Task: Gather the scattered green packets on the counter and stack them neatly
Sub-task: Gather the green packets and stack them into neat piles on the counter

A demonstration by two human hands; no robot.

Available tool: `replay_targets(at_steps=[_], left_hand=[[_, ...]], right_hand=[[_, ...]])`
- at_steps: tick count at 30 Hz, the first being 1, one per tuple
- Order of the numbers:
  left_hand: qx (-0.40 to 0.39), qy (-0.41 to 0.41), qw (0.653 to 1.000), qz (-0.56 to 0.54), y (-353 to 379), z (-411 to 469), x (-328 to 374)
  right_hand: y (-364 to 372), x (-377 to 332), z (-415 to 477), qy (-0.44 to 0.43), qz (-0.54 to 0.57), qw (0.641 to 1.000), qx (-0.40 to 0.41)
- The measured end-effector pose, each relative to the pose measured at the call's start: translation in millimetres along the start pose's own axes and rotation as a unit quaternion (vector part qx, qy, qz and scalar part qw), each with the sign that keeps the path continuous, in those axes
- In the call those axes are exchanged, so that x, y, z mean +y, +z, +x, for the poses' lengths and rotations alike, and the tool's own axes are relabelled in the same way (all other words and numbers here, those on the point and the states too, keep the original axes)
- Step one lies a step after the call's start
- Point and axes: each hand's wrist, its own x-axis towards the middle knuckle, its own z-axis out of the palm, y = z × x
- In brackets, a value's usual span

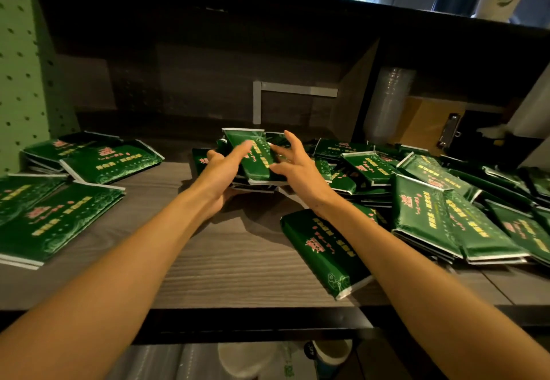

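Observation:
Green packets with white edges and pink and yellow print lie all over the wooden counter (226, 263). A small pile of packets (256, 156) sits at the middle back. My left hand (221, 173) grips that pile from its left side, thumb on the top packet. My right hand (293, 164) touches the pile's right edge with its fingers spread. A large loose heap of packets (431, 201) spreads over the right side. One single packet (323, 250) lies under my right forearm. Two neat stacks (50, 219) (95, 158) rest on the left.
A green pegboard wall (20, 67) bounds the left side. Dark wooden panelling and an overhead shelf close off the back. At the back right stand a sleeve of clear cups (387, 103), a cardboard box and a clipboard (449, 131). Cups show below the counter's front edge.

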Motion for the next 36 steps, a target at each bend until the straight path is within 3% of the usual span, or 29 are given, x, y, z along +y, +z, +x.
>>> replay_targets(at_steps=[2, 5, 8, 10, 13, 16, 19, 24, 29, 33, 36], left_hand=[[-0.011, -0.010, 1.000, -0.003, -2, 1, -1], [0.012, -0.007, 1.000, -0.018, -6, 1, 0], [0.036, 0.004, 0.999, -0.029, -11, 0, 1], [0.048, 0.011, 0.998, -0.028, -12, -2, 2], [0.064, 0.017, 0.998, -0.009, -14, -2, 1], [0.068, 0.032, 0.997, 0.013, -16, -2, 0], [0.082, 0.037, 0.996, 0.014, -17, -4, 1], [0.084, 0.029, 0.996, 0.003, -17, -7, 3], [0.069, 0.024, 0.997, 0.015, -17, -12, 4], [0.076, 0.028, 0.997, 0.014, -18, -15, 6], [0.093, 0.037, 0.995, 0.024, -19, -15, 7]], right_hand=[[-5, -2, 0, -0.008, 0.012, 0.998, 0.060], [-19, 2, 1, -0.009, -0.163, 0.972, 0.170], [-26, 10, 2, 0.056, -0.388, 0.913, 0.112], [-24, 13, 1, 0.084, -0.454, 0.886, 0.051], [-22, 14, -2, 0.045, -0.489, 0.870, 0.046], [-22, 14, -5, -0.026, -0.560, 0.827, 0.033], [-21, 11, -8, -0.068, -0.561, 0.824, 0.031], [-24, 5, -11, -0.116, -0.521, 0.836, 0.125], [-21, 10, -12, -0.009, -0.529, 0.849, 0.011], [-22, 10, -12, -0.042, -0.577, 0.815, 0.033], [-21, 6, -14, -0.079, -0.541, 0.834, 0.072]])
